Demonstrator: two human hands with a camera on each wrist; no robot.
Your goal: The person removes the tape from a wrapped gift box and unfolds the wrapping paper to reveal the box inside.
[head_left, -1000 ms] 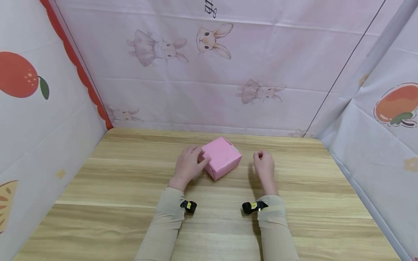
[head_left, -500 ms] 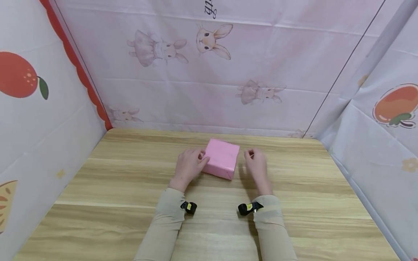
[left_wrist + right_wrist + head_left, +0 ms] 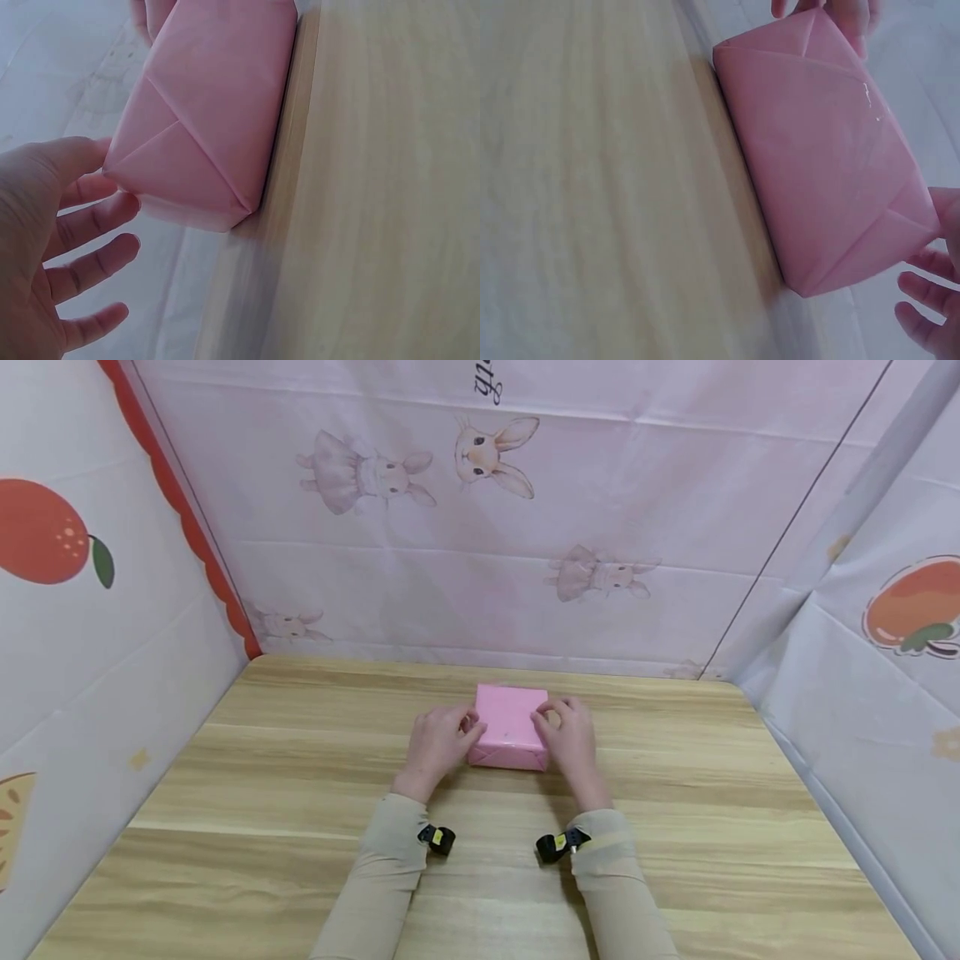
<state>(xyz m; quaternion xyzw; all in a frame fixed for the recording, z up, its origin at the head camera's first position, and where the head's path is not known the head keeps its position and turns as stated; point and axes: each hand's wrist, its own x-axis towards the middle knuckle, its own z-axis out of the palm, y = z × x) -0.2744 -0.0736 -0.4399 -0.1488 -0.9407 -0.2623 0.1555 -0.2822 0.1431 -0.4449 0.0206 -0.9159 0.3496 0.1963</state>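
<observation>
A box wrapped in pink paper (image 3: pixel 510 718) sits on the table, its folded end facing me in the head view. My left hand (image 3: pixel 437 743) holds its left side, thumb and index finger at the upper corner. In the left wrist view the other fingers of the left hand (image 3: pixel 45 225) spread loosely beside the box (image 3: pixel 210 90). At the opposite side my right hand (image 3: pixel 572 739) has thumb and index finger at the upper edge. The right wrist view shows the right hand (image 3: pixel 941 277) at one corner of the box (image 3: pixel 825 157); its contact there is partly hidden.
The wood-grain table (image 3: pixel 262 827) spreads around the box. A pale pink rabbit-print cloth (image 3: pixel 450 585) hangs behind it, and fruit-print cloths stand at the left and right. A black wrist camera (image 3: pixel 437 839) is strapped to each sleeve.
The box has turned on the table until its folded end faces me. My right hand has come left from beside the box to its right edge. The left hand has barely moved.
</observation>
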